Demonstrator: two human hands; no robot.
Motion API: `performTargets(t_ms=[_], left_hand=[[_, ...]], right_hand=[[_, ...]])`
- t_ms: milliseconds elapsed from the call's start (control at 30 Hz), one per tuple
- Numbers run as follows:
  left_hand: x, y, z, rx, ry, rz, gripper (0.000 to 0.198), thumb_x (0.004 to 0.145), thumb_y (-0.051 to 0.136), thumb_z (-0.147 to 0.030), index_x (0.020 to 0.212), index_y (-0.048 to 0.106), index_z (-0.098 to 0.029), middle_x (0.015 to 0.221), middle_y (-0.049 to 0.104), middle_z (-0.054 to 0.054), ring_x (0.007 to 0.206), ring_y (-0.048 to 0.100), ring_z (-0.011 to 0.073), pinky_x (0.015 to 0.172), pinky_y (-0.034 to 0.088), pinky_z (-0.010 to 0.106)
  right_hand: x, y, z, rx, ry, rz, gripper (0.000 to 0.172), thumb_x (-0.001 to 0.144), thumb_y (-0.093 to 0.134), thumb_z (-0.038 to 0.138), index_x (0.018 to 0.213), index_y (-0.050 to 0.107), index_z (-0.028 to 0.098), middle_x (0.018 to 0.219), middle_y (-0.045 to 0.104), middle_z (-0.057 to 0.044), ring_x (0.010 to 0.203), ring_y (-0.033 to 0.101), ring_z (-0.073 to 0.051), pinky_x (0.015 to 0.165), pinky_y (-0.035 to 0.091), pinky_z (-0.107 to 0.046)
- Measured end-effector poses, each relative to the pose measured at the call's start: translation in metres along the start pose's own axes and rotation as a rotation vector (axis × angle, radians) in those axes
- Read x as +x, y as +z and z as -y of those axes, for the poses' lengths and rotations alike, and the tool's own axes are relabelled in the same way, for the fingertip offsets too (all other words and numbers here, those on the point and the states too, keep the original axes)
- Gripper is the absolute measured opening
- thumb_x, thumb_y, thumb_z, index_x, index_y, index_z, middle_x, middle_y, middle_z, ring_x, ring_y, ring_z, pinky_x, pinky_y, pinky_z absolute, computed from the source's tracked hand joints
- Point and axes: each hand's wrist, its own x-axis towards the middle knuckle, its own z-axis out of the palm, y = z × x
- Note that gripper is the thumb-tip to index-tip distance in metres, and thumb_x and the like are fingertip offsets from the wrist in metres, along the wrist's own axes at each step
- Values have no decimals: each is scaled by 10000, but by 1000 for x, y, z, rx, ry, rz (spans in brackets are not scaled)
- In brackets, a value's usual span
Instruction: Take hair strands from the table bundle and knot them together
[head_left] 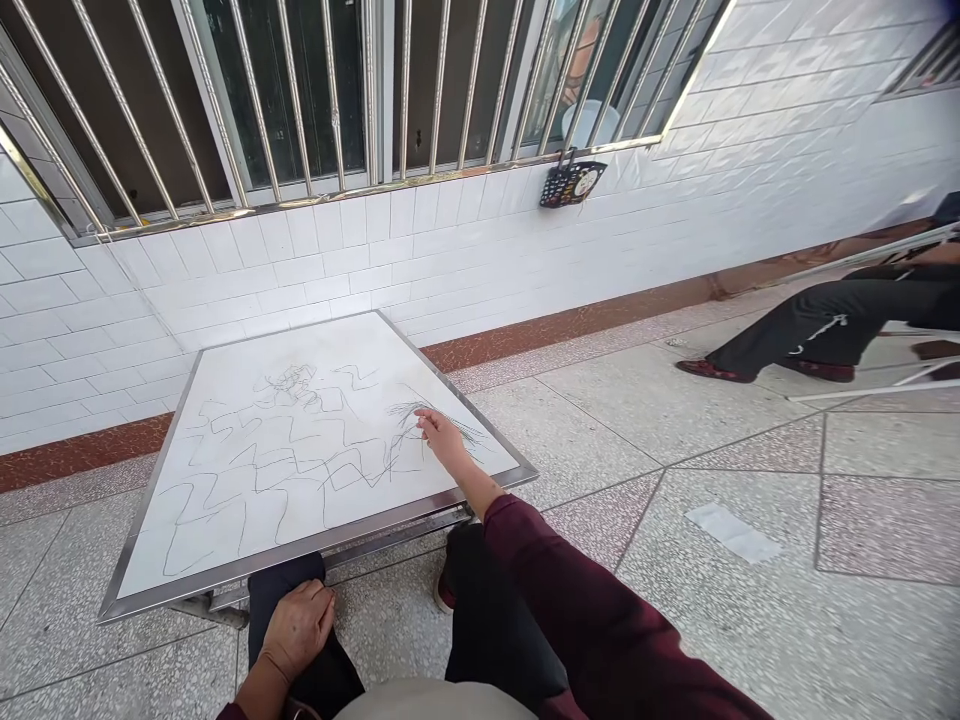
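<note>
Right grip (442, 442) at the drawing board (322, 340), fingertips (421, 416) hiding whether anything is held, left grip (298, 630) open on knee (285, 575)

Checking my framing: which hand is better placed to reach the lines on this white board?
Probably the right: the right hand in a maroon sleeve is on the white steel-framed board beside dark scribbled lines; the left hand lies on a black-trousered thigh, off it.

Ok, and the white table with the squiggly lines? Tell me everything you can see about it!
It is a square table with a smooth white top and shiny steel rim, standing on a speckled stone floor. Dark wavy lines and scribbles cover most of the top. The right hand touches the top.
</note>
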Motion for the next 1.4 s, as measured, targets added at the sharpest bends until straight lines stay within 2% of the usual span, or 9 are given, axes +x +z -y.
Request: performTargets(t_ms=[200, 433, 533, 700, 900, 1100, 1200, 1300, 1400], left_hand=[[0, 2, 0, 9, -1, 8, 203, 917, 440, -119, 867, 622, -193, 746, 613, 35, 720, 617, 180, 681, 517, 292], [-1, 2, 0, -5, 2, 2, 200, 905, 440, -108, 868, 619, -190, 766, 619, 38, 725, 617, 185, 679, 524, 308], [-1, 2, 0, -15, 7, -5, 197, 906, 441, -112, 881, 618, -192, 766, 616, 35, 727, 613, 180, 687, 519, 303], [-2, 3, 0, -26, 8, -17, 190, 912, 443, -123, 886, 617, -196, 758, 608, 30, 720, 606, 176, 682, 507, 295], [1, 0, -2, -49, 3, -39, 197, 920, 441, -134, 851, 615, -195, 745, 603, 33, 713, 594, 176, 681, 500, 290], [2, -6, -6, -113, 10, -82, 267, 956, 406, -185, 847, 650, -193, 716, 605, 34, 695, 602, 156, 673, 512, 259], [10, -24, -14, -238, -61, -124, 323, 987, 377, -245, 885, 680, -199, 741, 639, 42, 703, 626, 149, 677, 524, 249], [34, -63, -27, -640, -397, -266, 333, 987, 416, -364, 975, 700, -190, 848, 689, 79, 779, 658, 177, 692, 540, 277], [66, -115, -37, -1012, -713, -412, 412, 949, 483, -477, 1120, 667, -151, 982, 706, 107, 867, 673, 196, 739, 552, 308]], right_hand=[[11, 3, 17, 90, 127, 86, 244, 919, 492, 210, 1146, 575, 176, 840, 626, -26, 587, 532, -84, 481, 434, -186], [22, 3, 26, -91, 189, 136, 188, 957, 537, 293, 1067, 583, 148, 881, 618, -21, 626, 553, -88, 543, 471, -216], [19, -2, 30, -217, 134, 154, 167, 924, 507, 188, 1068, 591, 172, 867, 632, -32, 636, 537, -103, 546, 429, -218], [11, -9, 36, -386, -25, 131, 204, 865, 505, 127, 1000, 645, 189, 981, 648, -78, 871, 570, -193, 704, 421, -279], [2, -14, 43, -369, -178, 69, 241, 866, 477, 159, 1026, 652, 202, 1074, 632, -93, 989, 546, -233, 865, 392, -344], [-29, -15, 44, -178, -188, 4, 374, 878, 431, 326, 1198, 571, 192, 911, 610, -59, 785, 543, -188, 694, 442, -314], [-64, -16, 49, -56, -164, 73, 426, 859, 465, 425, 1186, 579, 176, 827, 580, -36, 679, 512, -156, 575, 415, -273], [-111, -21, 57, 228, -54, 256, 446, 824, 584, 461, 1175, 590, 185, 784, 528, -6, 631, 462, -119, 535, 374, -242], [-157, -26, 65, 345, 36, 388, 432, 817, 654, 463, 1161, 615, 204, 788, 504, 2, 634, 439, -105, 517, 345, -224]])
